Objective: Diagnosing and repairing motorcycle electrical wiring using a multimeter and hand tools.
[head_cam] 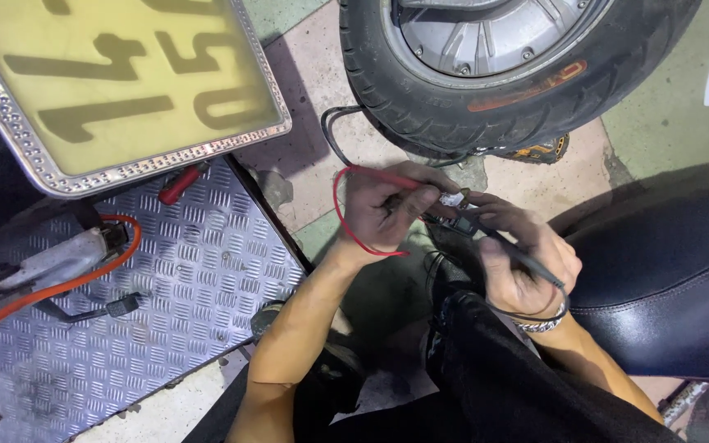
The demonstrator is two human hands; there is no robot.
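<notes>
Head view: the left hand [383,215] pinches a red test probe [387,177], its red lead [345,220] looping below. The right hand [525,261] grips a black probe [509,250]. Both tips meet at a small white connector [453,199], over the concrete floor [313,176] just below the scooter tyre [420,98].

Left hand [383,209] gripping red probe [383,175], right hand [523,258] black probe [512,250], both at small connector [453,198], tyre [453,98] above

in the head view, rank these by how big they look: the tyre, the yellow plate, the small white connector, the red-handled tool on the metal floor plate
1. Yellow plate and tyre: both cut off by the frame, too alike to rank.
2. Red-handled tool, lying on the metal floor plate.
3. Small white connector, between the left hand and right hand.
</notes>
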